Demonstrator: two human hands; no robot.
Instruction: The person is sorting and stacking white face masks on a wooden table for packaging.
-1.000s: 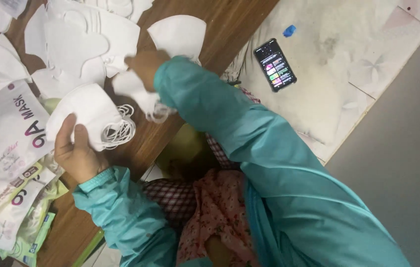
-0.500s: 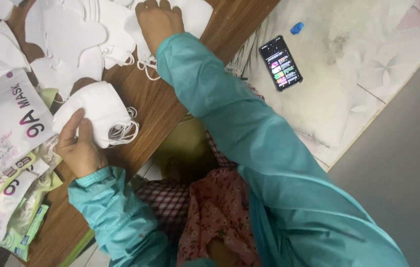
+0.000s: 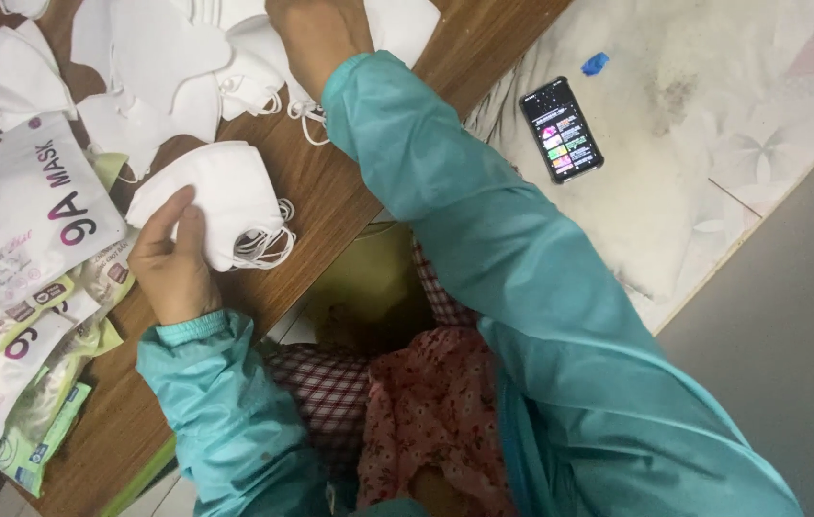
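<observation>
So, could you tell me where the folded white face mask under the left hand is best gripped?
Probably at its folded body, from the near edge, as the left hand does on the folded white face mask: flat on the wooden table, ear loops bunched loosely rightward would slip.

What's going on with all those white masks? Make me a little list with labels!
Left hand: holds a stack of folded white masks on the wooden table
Right hand: reaches into the pile of loose white masks
Mask packets: lie in a heap left of the left hand
Sleeves: teal, shiny
Phone: screen lit, lies on a pale mat beside the table
Blue bit: small, near the phone
</observation>
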